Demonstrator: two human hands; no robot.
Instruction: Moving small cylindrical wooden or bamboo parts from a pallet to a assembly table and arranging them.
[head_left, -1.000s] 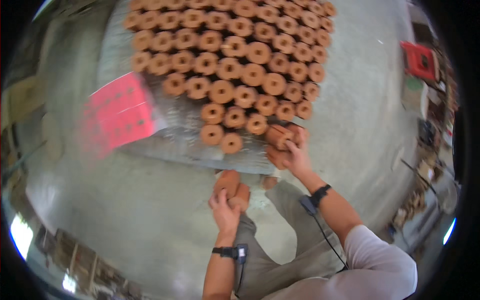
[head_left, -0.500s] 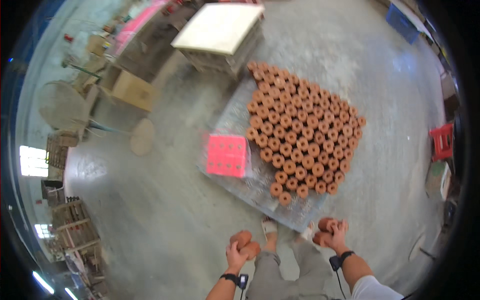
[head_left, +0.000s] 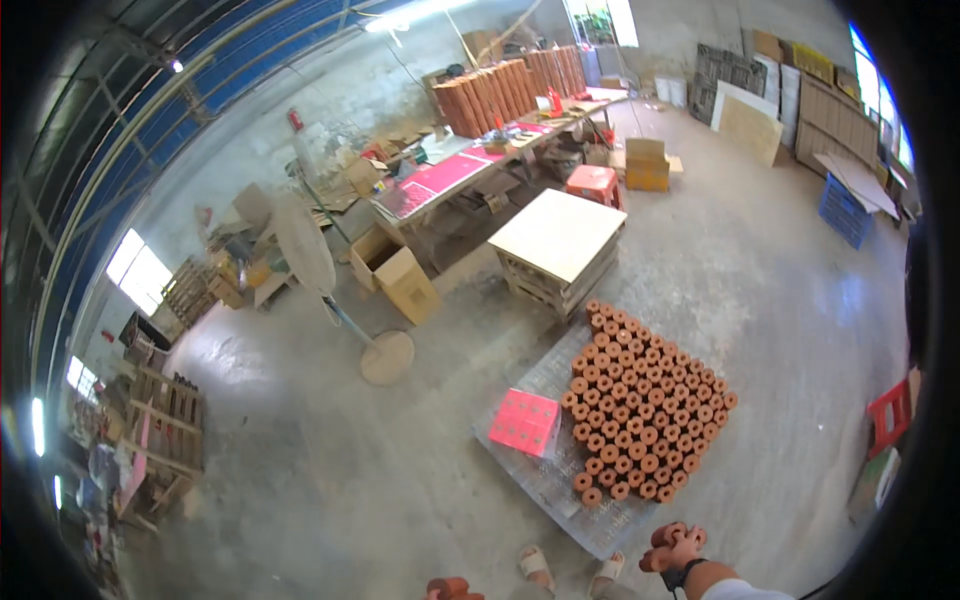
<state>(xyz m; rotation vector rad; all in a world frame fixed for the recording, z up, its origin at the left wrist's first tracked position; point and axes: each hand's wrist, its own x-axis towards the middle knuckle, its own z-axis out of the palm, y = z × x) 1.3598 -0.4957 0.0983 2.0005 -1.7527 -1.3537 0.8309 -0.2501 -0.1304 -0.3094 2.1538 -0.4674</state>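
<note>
At the lower right, my right hand [head_left: 686, 548] is closed around a bunch of short reddish-brown cylinders [head_left: 660, 560]. More reddish-brown cylinders [head_left: 452, 586] show at the bottom edge, where my left hand grips them; most of that hand is cut off by the frame. Ahead, many matching cylinders [head_left: 650, 410] with holes in their ends stand upright, packed close together on a grey sheet-like base [head_left: 600, 530]. A pink square pack [head_left: 525, 421] with dark spots lies beside them on the same base. Both hands are apart from the stack.
Behind the stack stands a pallet pile with a pale board top [head_left: 560, 235]. An open cardboard box [head_left: 400, 280] and a round-based stand fan [head_left: 387, 357] are to its left. A long cluttered worktable [head_left: 450, 180] runs along the wall. A red stool [head_left: 888, 415] is at the right.
My view has tilted up, bringing the far wall and worktable in. The hands and held cylinders now sit lower in the picture, the left nearly out of it. Both bunches stay held.
</note>
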